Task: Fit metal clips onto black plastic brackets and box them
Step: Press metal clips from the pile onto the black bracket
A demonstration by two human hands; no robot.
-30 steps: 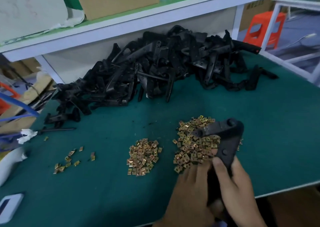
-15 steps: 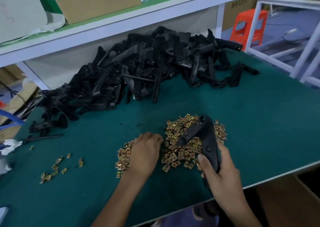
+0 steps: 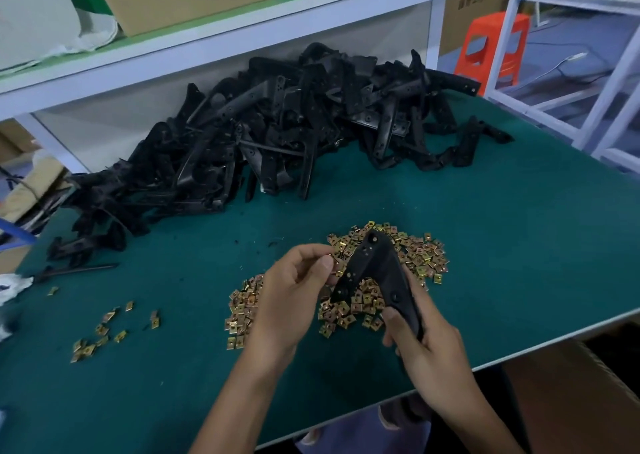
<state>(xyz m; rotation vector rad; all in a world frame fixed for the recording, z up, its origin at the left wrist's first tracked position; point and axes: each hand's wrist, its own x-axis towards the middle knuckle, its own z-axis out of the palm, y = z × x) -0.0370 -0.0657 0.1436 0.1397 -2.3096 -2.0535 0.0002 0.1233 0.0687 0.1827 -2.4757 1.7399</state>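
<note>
Dim, cool, even light; soft shadow beneath the black pile [image 3: 277,135]; slightly blurred throughout, straight lines bowed near edges.

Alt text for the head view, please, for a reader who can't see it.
A right hand grips a black plastic bracket over a heap of gold metal clips on a green table, while the left hand pinches one clip beside it. A large pile of black brackets lies behind, below a white shelf.
</note>
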